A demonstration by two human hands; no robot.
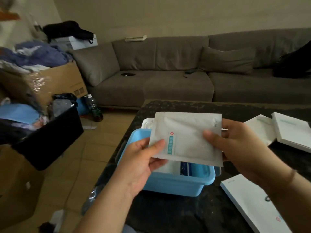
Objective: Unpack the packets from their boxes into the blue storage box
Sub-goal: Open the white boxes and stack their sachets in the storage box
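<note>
Behind the dark speckled table (193, 108), a long grey fabric sofa (168, 73) with loose cushions; off to the left on the tiled floor, an open cardboard carton (55, 81) heaped with clothes and a black bin (50, 142) likewise stuffed. Nothing between the hands and the blue storage box (170, 184).

Flat, rectangular, matte white packet (186, 140) with a small red cross and a teal strip (print too blurred to read), held level above the blue storage box, covering most of its opening. Left hand (143, 163) pinching the packet's near-left corner, thumb on top, fingers (158, 163) curled beneath. Right hand (235, 145) clamping the right edge, thumb pressed onto the face, fingers behind.

Smooth rounded plastic box, pale blue, with a white lid-like piece (147, 123) at its far edge. Inside, possibly more white packets and one dark blue item (186, 168), mostly hidden.

To the right on the table, flat white cardboard boxes: two at the far right (292, 130), one nearer (252, 202).
</note>
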